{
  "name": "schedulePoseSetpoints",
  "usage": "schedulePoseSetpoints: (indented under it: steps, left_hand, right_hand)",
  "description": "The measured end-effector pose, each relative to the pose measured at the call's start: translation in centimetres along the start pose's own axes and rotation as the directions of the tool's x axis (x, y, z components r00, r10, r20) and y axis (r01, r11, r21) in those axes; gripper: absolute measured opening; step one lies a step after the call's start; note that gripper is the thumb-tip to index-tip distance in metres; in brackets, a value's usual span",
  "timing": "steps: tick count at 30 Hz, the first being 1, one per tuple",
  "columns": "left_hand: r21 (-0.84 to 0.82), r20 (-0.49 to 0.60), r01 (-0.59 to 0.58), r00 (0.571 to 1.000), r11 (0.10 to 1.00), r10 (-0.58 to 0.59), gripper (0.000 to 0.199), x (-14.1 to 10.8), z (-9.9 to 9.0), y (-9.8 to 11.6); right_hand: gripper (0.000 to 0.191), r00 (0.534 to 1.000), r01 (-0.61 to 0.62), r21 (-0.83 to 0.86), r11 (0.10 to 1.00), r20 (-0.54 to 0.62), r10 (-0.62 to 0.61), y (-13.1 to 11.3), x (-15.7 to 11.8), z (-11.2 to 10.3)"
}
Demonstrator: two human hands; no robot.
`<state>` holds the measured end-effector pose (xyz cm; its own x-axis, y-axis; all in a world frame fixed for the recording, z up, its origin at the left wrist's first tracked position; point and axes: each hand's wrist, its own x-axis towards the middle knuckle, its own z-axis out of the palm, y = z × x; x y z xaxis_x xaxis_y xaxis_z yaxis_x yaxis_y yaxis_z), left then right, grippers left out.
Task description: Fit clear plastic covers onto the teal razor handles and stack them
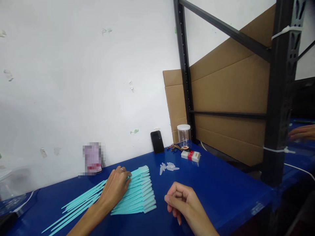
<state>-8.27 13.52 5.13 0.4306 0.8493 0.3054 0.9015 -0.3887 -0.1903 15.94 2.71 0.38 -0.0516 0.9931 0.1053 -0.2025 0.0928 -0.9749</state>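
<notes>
Several turquoise, long tapered strips point(134, 196) lie side by side on the blue table point(211, 186), their wider ends on the right covered by pale translucent tips. My left hand point(116, 183) lies over the row, its fingers bent down and closed on a strip near the far side; the fingertips are partly hidden. Thin pointed ends stick out to the left beneath that wrist. To the right of the row, my right hand point(182, 200) hovers with curled fingers and thumb against the index finger. Whatever it pinches, if anything, cannot be made out. Small translucent caps point(168, 167) lie loose beyond it.
Along the wall are a dark phone point(157, 142), a pixelated purple item point(93, 157) and a lidded clear jar point(184, 136). Keys point(175, 147) and a red-and-white box point(190, 156) lie nearby. A black rack post point(278, 98) rises at right; another person's hand point(302, 132) shows beyond.
</notes>
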Motion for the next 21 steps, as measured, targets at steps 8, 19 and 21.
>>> schedulePoseSetpoints:
  steps: [8, 19, 21]
  left_hand:
    - [0.018, 0.013, -0.024, 1.0, 1.0, 0.023, 0.029, 0.5, 0.6, -0.2]
    - [-0.042, -0.11, -0.015, 0.994, 0.999, 0.01, 0.037, -1.5, -0.7, -1.9]
    - [-0.068, -0.131, -0.018, 0.991, 0.998, 0.009, 0.037, -3.5, -0.4, -4.0]
  right_hand:
    - [0.038, 1.0, -0.004, 0.007, 1.0, 0.001, 0.004, -0.2, -0.1, 0.1]
    - [0.032, 0.999, 0.038, 0.072, 0.997, -0.024, -0.037, 0.1, 0.2, 0.2]
    - [0.032, 0.999, 0.029, 0.061, 0.998, -0.033, -0.027, -0.1, 0.1, 0.1]
